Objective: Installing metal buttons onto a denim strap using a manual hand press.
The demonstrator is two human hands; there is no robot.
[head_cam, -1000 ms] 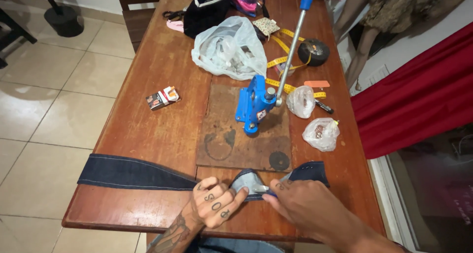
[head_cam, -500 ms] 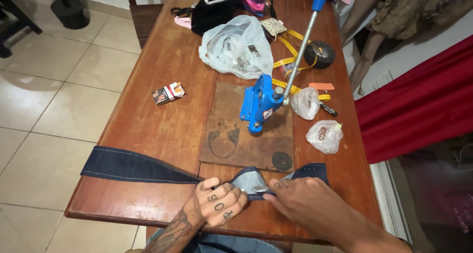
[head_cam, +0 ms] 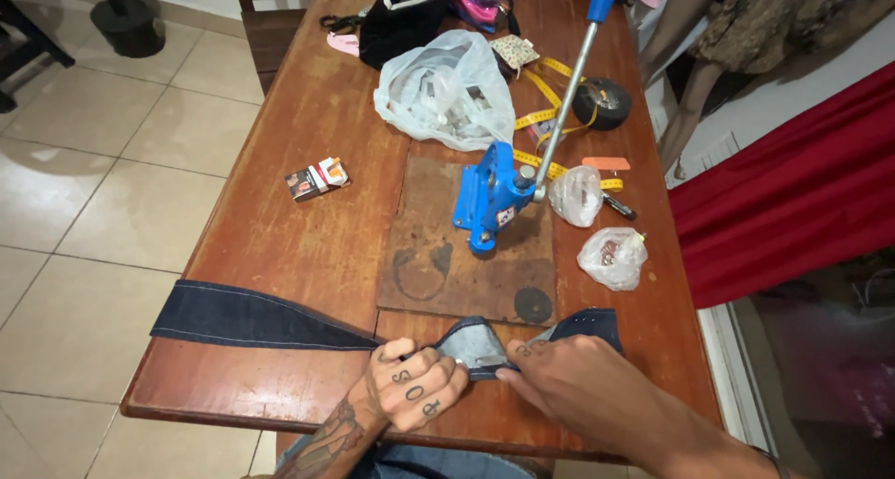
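The long reddish-brown wooden counter sits a little lower in view than half a second ago, the head having tipped up slightly; nothing on it has shifted. The dark blue denim strip with pale stitching lies along the counter's near edge, in front of the blue lever-handled hand press on its brown board. The right hand and the left hand stay just as before, fingers clamped on the strip's folded grey middle, which bunches between the two hands.
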